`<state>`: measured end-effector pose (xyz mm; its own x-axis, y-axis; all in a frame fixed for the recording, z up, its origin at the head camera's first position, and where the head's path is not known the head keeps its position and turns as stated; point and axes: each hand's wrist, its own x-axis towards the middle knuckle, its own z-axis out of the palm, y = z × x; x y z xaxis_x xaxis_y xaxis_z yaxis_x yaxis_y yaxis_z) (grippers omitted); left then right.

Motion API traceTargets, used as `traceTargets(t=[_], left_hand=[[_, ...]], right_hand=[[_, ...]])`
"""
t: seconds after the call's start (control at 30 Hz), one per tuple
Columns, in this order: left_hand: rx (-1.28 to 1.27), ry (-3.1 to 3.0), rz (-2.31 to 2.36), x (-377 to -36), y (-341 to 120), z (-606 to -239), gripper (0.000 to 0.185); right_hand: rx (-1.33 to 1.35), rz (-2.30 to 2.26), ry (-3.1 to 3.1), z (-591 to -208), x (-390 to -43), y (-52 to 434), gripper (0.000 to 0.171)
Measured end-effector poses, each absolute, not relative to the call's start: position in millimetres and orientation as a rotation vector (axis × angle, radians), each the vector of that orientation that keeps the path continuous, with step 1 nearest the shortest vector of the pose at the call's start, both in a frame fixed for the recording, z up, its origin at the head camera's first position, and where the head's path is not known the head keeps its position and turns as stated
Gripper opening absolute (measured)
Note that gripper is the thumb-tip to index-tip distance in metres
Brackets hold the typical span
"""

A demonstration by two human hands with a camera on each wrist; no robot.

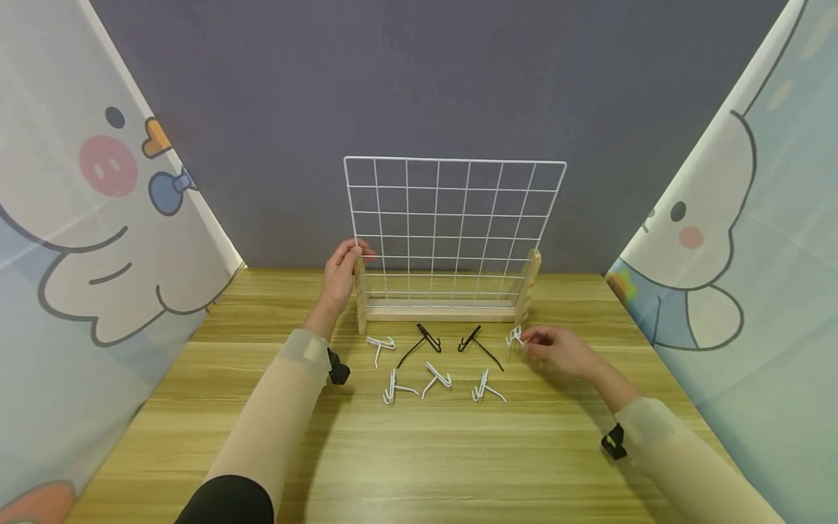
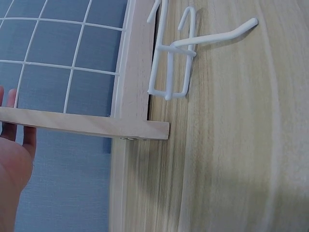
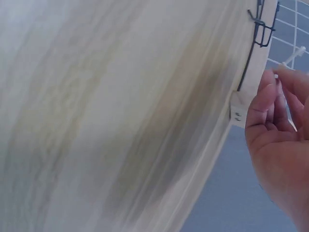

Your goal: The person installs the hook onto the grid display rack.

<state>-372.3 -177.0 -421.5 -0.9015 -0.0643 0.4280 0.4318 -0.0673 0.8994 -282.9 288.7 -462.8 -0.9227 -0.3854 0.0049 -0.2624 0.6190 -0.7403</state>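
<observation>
A white wire grid panel [image 1: 455, 159] stands upright in a pale wooden stand [image 1: 440, 314] at the back of the table. My left hand [image 1: 340, 280] grips the stand's left wooden upright, thumb in front and fingers behind it. To the right of the stand, my right hand [image 1: 561, 352] pinches a small white wire hook [image 1: 515, 335], held low over the table. In the right wrist view that hook [image 3: 295, 55] is partly hidden by the fingers. One white hook [image 2: 169, 58] lies close to the stand's base in the left wrist view.
Two black hooks [image 1: 428, 338] lie in front of the stand. Nearer to me are more white hooks [image 1: 436, 376], spread in a loose row on the wooden table [image 1: 393, 458]. A dark grey wall [image 1: 419, 73] rises behind, with cartoon-printed cloths [image 1: 59, 218] at both sides.
</observation>
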Motion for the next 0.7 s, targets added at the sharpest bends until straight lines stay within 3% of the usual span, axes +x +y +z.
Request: traceTargets(t=[0.27, 0.7], left_hand=[[-0.389, -1.858, -2.037, -374.3, -176.4, -422.3, 0.037], [-0.378, -1.847, -2.036, -372.3, -174.7, -421.6, 0.035]], right_hand=[[-0.461, -1.387, 2.626, -443.6, -277.3, 269.4, 0.035], [-0.437, -1.633, 2.580, -423.2, -282.5, 235.8, 0.038]])
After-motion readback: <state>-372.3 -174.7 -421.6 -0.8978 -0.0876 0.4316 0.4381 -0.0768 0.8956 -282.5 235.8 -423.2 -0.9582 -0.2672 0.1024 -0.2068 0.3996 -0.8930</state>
